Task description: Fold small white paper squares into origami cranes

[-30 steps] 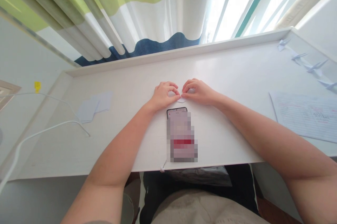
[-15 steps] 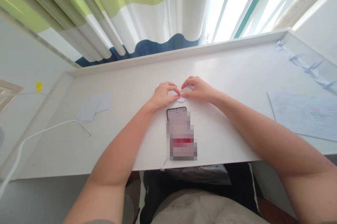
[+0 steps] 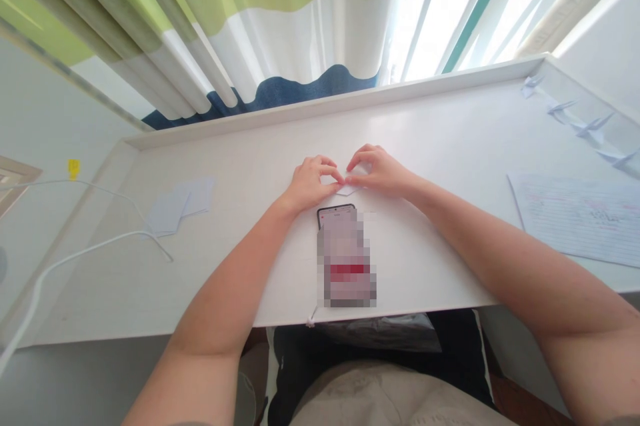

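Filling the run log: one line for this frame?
left hand: pinching small white paper | right hand: pinching same paper | phone: flat, near desk edge

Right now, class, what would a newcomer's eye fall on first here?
First the two hands, left hand and right hand, pinching a small white folded paper at mid-desk. Just nearer lies a phone. Behind the white desk hangs a green, white and blue curtain.

phone [image 3: 345, 256] lying just near our hands | paper stack [image 3: 175, 205] sitting well left | desk [image 3: 440, 139] beyond staying bare
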`<move>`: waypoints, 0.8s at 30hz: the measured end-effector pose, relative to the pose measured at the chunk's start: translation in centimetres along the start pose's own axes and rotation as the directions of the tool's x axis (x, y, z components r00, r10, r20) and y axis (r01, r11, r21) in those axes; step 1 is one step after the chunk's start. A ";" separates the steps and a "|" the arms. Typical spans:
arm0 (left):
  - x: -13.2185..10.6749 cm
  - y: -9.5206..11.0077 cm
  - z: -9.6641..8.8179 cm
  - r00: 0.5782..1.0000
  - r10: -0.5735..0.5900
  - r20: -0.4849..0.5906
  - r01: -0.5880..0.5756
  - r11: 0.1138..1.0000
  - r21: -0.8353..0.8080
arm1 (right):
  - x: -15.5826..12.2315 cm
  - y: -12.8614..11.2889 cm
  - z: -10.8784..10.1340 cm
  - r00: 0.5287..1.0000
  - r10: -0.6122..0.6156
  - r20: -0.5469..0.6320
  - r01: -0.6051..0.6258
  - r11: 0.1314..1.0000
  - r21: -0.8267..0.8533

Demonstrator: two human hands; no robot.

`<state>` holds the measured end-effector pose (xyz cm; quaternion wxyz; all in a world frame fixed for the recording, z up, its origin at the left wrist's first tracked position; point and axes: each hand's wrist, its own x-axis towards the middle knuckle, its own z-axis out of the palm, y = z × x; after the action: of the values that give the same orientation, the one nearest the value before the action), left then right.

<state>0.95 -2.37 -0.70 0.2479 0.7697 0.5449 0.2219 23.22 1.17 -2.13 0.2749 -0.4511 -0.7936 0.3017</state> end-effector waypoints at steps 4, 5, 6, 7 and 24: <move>0.0 -0.2 -0.4 0.999 -0.039 0.008 0.039 0.995 -0.096 | 0.1 -0.1 -0.1 0.999 0.005 0.034 -0.004 0.999 -0.040; 0.0 -0.3 -0.6 0.999 -0.041 0.016 0.042 0.991 -0.126 | 0.1 -0.2 -0.2 0.999 0.005 0.043 -0.003 0.999 -0.040; 0.0 -0.4 -0.7 0.999 -0.038 0.026 0.042 0.986 -0.159 | 0.1 -0.2 -0.2 0.999 0.002 0.049 0.000 0.999 -0.040; 0.1 -0.6 -0.7 0.999 -0.034 0.036 0.040 0.980 -0.195 | 0.0 -0.3 -0.2 0.999 -0.002 0.051 0.004 0.999 -0.039; 0.0 -0.7 -0.3 1.000 -0.018 0.004 0.018 0.995 -0.103 | -0.3 0.1 0.1 0.999 -0.039 0.023 0.039 0.999 -0.028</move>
<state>0.25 -2.11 -0.94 0.2902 0.7514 0.5391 0.2462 23.34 0.92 -2.26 0.2652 -0.4358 -0.8096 0.2902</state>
